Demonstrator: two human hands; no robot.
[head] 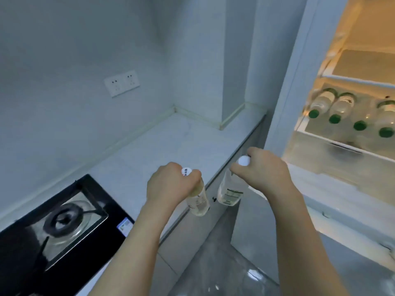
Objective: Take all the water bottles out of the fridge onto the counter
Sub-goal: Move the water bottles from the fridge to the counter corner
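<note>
A black gas hob (57, 223) with a round burner sits at the lower left of a white kitchen counter (171, 142), below a double wall socket (122, 83). Above the counter's front edge, a person's left hand (168, 184) curls its fingers tightly round the neck of a clear water bottle (198, 199), whose white cap bears printed characters; the bottle hangs upright, its base in front of the cabinet face just below the countertop. Just beside it, the right hand (263, 169) grips a second clear bottle (232, 189) the same way, fingers wrapped below its plain white cap, the bottle hanging in the gap between counter and fridge (320, 167). Neither bottle touches the counter. At the right, the fridge stands open and lit, and four green-capped bottles (342, 112) lie on their sides in a row on a shelf, caps facing outward, well apart from both hands. Grey floor tiles (224, 263) show below.
</note>
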